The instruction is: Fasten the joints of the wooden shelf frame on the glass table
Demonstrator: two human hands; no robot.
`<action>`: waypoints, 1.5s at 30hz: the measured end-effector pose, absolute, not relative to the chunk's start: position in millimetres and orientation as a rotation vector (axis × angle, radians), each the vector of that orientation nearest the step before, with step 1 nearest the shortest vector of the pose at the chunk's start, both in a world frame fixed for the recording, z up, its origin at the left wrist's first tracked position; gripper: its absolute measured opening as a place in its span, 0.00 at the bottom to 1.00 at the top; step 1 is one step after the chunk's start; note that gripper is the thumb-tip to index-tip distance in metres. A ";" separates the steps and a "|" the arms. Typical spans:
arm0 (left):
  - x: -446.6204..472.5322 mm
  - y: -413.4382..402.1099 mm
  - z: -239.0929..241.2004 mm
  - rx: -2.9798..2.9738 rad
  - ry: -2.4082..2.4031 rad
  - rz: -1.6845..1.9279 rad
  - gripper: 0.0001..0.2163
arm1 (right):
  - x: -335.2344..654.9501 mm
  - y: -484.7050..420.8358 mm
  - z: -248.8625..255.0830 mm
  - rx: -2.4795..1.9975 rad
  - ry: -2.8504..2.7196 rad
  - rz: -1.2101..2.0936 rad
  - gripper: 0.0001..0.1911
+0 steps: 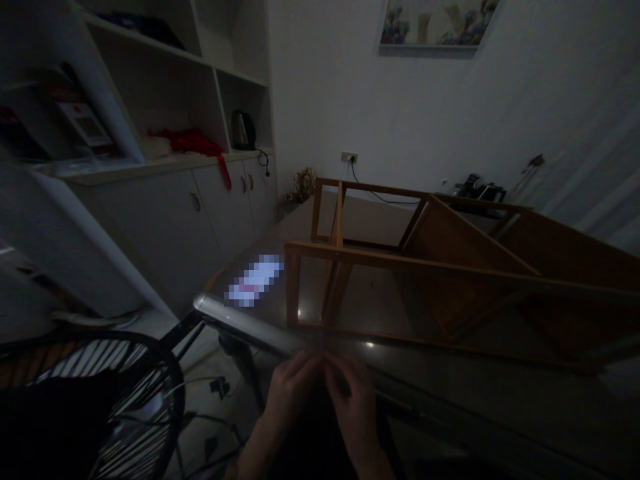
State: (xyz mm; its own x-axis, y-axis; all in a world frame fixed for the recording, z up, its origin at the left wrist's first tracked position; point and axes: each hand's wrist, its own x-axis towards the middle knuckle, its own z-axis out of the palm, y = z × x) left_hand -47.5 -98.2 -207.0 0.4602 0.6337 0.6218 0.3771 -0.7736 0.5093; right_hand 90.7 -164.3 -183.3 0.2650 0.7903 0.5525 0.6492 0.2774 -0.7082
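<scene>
Wooden frame (400, 257) lies on its side across counter (250, 323), spanning left corner to right edge. L hand (287, 397) & R hand (356, 403) close together at counter's near edge, just in front of frame. Fingers (310, 365) curled, tips meeting; too dark to tell if pinching anything. Fan (125, 400) on floor below left corner. Kettle (243, 130) on shelf, far left

Kettle (243, 130), red cloth (191, 141), fan (135, 373), painting (434, 23)

Nothing legible shows. The white-and-red box (85, 125) at ten o'clock carries print too dim and small to read, and the sheet (254, 280) at eight o'clock is blurred.
</scene>
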 end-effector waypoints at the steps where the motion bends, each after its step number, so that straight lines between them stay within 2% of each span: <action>1: -47.8 -98.1 -208.1 2.397 0.861 1.216 0.11 | 90.5 -163.1 -183.6 -1.420 -1.428 0.157 0.10; 8: -48.7 -95.4 -219.7 2.270 0.900 1.193 0.10 | 87.9 -156.6 -184.8 -1.341 -1.406 0.113 0.07; 15: -40.5 -100.2 -215.3 1.851 1.106 1.185 0.04 | 89.1 -157.1 -187.6 -1.368 -1.377 0.151 0.09; 24: -36.3 -107.1 -199.1 1.556 0.941 0.980 0.14 | 89.7 -156.3 -184.8 -1.369 -1.313 0.176 0.10; 34: -26.2 -103.6 -187.2 1.280 0.933 1.003 0.23 | 90.8 -154.8 -190.0 -1.355 -1.381 0.086 0.09; 45: -25.3 -98.5 -197.5 1.119 0.845 0.968 0.23 | 88.2 -153.9 -191.3 -1.339 -1.424 0.083 0.09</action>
State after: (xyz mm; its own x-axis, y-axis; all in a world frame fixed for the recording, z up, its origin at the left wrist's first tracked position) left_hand -25.3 -98.5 -197.5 0.3553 0.9322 -0.0688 -0.1941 0.1456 0.9701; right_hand 88.2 -153.9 -191.3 0.2684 0.7252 0.6341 0.6462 0.3526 -0.6768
